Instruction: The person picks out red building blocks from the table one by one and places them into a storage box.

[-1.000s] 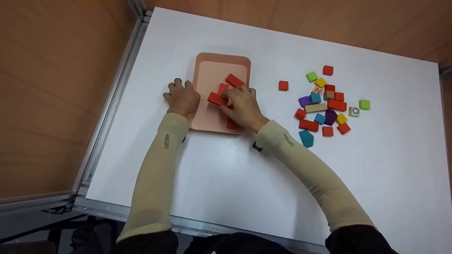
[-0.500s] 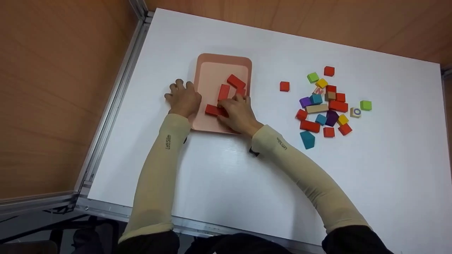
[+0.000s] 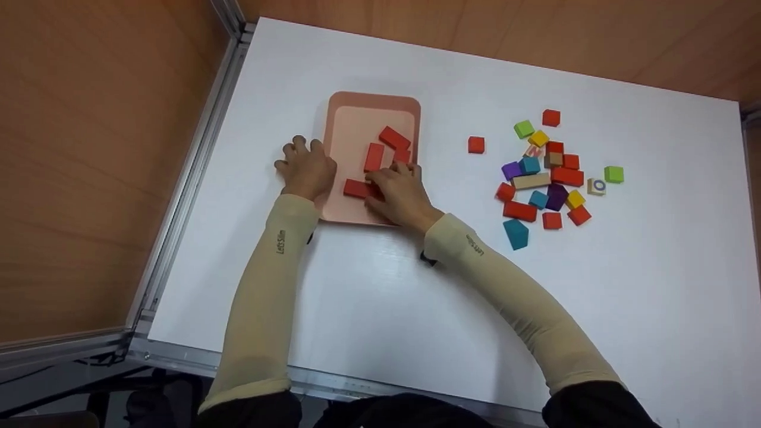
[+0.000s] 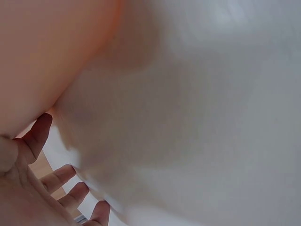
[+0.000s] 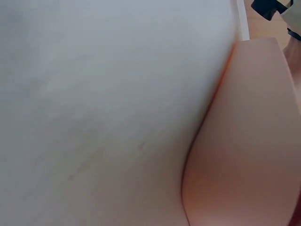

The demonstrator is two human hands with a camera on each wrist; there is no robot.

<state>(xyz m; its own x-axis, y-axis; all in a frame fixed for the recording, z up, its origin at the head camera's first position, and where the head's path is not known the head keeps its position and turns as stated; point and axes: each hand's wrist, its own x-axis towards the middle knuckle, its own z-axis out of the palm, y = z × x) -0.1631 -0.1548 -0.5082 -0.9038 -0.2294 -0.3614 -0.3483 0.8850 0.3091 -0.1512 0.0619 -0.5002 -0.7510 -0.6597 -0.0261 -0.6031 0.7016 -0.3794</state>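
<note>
A shallow pink tray (image 3: 351, 215) lies on the white table with several red rectangular blocks in it. My right hand (image 3: 405, 196) reaches into its near right part, and its fingers and thumb pinch the right end of a red block (image 3: 356, 188) lying flat on the tray floor. Just beyond are an upright-lying red block (image 3: 374, 157), a slanted red block (image 3: 395, 138) and a partly covered red block (image 3: 402, 156). My left hand (image 3: 309, 171) rests at the tray's left side, fingers spread on the table; in the left wrist view its thumb (image 4: 41, 132) is beside the tray wall (image 4: 51, 56).
To the right lies a loose group of coloured blocks, among them a teal pentagon (image 3: 516, 234), a tan plank (image 3: 531, 181) and a lettered cube (image 3: 596, 186). One red cube (image 3: 476, 144) sits between group and tray. Wooden panels (image 3: 505, 30) stand behind and at left.
The red block in my right hand has come down and nearer to me, from above the other blocks onto the tray floor. My left hand has stayed at the tray's side.
</note>
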